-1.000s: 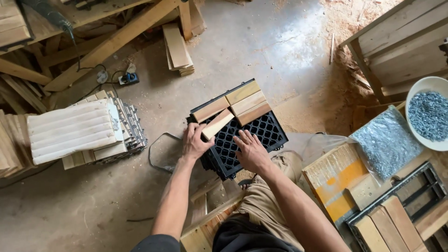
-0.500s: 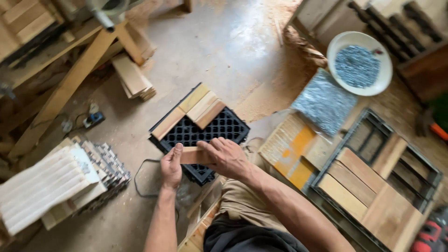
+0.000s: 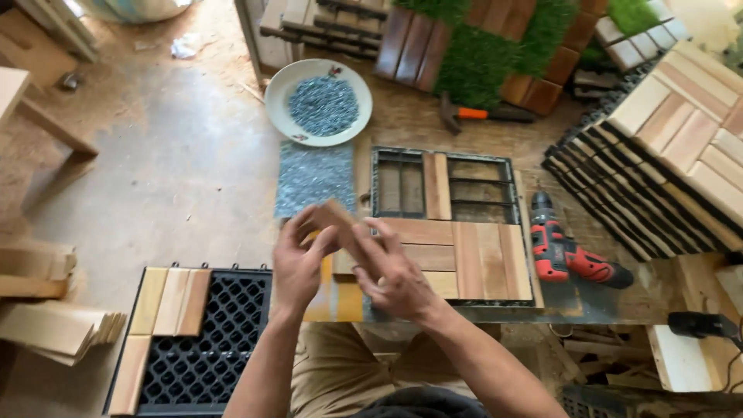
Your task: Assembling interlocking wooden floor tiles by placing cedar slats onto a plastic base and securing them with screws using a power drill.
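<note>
1. At the near centre, a short wooden slat [image 3: 338, 219] is gripped by both hands: the left hand [image 3: 298, 259] is closed on its left end, the right hand [image 3: 392, 271] on its right.
2. Just behind the hands, a black frame [image 3: 445, 224] partly filled with wooden slats is seen on the worktop [image 3: 588, 298].
3. To the right, a red drill [image 3: 569, 251] is laid.
4. Further away, a white plate of screws [image 3: 319, 102] is noted.
5. On the floor, near left, a black grid tile [image 3: 203, 340] is observed.
</note>
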